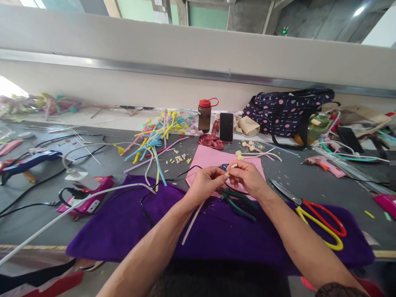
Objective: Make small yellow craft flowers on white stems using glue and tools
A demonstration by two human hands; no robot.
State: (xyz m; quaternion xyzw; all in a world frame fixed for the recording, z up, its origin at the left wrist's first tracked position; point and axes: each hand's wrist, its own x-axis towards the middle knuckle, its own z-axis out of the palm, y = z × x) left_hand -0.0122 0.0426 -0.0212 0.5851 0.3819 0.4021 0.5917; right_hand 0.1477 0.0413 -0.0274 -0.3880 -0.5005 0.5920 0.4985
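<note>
My left hand (pixel 208 182) and my right hand (pixel 246 177) meet above a pink sheet (pixel 193 159). Fingers and thumbs of both are pinched around a cream pipe cleaner (pixel 192 225), whose tail hangs below my left hand onto the purple cloth (pixel 117 231). A short pale end pokes out at my right fingertips; whether it is the same piece is hidden. Just under the hands lie green-handled pliers (pixel 239 206), partly covered. Beside my right forearm rest large scissors (pixel 305 206) with red and yellow handles. Cream stems with knobbly heads (pixel 252 154) lie beyond my right hand.
A pile of pastel stems (pixel 157 132) and small cut bits (pixel 179 159) lie at centre left. Behind stand a bottle (pixel 204 117), a phone (pixel 226 127) and a patterned bag (pixel 284 111). Glue guns lie left (pixel 32 163) and right (pixel 326 165). Cables cross near a power strip (pixel 89 200).
</note>
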